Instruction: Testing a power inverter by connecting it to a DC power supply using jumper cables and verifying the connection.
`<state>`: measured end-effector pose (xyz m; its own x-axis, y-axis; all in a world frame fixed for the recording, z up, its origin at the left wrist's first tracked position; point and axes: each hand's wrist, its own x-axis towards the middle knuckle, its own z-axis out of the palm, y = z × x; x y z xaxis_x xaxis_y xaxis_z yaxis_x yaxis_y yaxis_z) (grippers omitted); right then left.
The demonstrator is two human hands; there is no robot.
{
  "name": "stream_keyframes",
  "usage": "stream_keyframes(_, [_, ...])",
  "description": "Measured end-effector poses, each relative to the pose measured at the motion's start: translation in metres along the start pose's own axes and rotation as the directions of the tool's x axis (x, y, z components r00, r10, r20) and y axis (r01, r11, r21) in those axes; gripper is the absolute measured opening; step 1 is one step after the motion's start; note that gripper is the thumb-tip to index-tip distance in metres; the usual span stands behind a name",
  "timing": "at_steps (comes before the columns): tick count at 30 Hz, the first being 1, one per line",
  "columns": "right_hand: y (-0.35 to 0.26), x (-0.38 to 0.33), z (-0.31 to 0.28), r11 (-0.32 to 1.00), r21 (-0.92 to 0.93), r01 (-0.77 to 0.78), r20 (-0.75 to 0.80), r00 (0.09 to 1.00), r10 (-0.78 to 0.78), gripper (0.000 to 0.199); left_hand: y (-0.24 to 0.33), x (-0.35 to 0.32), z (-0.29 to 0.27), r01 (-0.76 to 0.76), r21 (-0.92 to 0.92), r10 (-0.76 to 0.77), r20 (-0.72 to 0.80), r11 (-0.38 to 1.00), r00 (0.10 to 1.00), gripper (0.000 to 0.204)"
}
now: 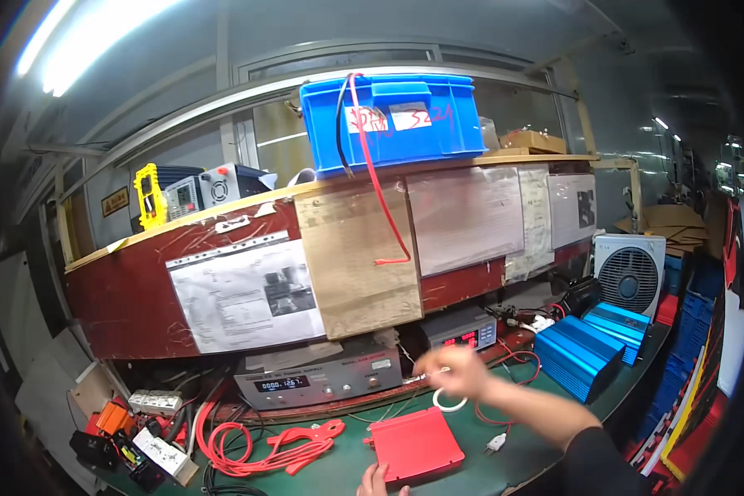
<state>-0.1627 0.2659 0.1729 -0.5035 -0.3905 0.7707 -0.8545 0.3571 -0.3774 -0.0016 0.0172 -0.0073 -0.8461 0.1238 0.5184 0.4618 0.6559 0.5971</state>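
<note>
A flat red metal box [416, 445] lies on the green bench top in front of me. My left hand [374, 481] is at its near left corner, fingers pressed against the edge; the lower picture edge cuts off the rest of this hand. Beyond the box my right hand [455, 372] is raised with its fingers curled closed, in front of the power supplies. What it pinches, if anything, is too small and blurred to make out. Just below it shows a white ring [450, 402], and I cannot tell whether the hand touches it. A white plug [495, 444] lies right of the box.
Red cables with a clamp [326, 431] lie coiled at left, near white socket strips [164, 455]. A grey power supply [318, 384] and a smaller display unit [463, 329] stand behind. Blue finned cases [579, 351] and a fan [630, 277] are at right. A blue bin [393, 140] sits on the shelf.
</note>
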Motion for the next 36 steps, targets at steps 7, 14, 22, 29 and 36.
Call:
stream_keyframes(7, [-0.1,0.234,-0.102,0.833,0.552,0.029,-0.272,0.951,0.148,0.064,0.005,-0.001,0.0,0.003,0.015,-0.003,-0.017,1.0,1.0,0.069])
stream_keyframes(14, [-0.158,0.341,-0.09,0.704,0.631,-0.325,-0.055,0.887,0.459,0.048,-0.006,0.0,0.001,-0.014,-0.058,0.012,-0.028,0.998,1.0,0.07])
stream_keyframes(22, [-0.14,0.389,-0.149,0.752,-0.659,-0.008,-0.32,0.908,-0.271,0.038,-0.009,-0.001,0.004,-0.057,-0.09,0.052,-0.063,0.994,0.997,0.071])
stream_keyframes(29, [-0.135,0.371,-0.203,0.876,-0.482,-0.016,-0.692,0.621,-0.369,0.032,-0.012,-0.001,0.002,-0.084,-0.11,0.076,-0.078,0.99,0.994,0.069])
stream_keyframes(36, [-0.13,0.363,-0.197,0.918,-0.32,0.236,-0.654,0.646,-0.394,0.028,-0.011,-0.001,0.002,-0.071,-0.106,0.064,-0.075,0.992,0.995,0.069])
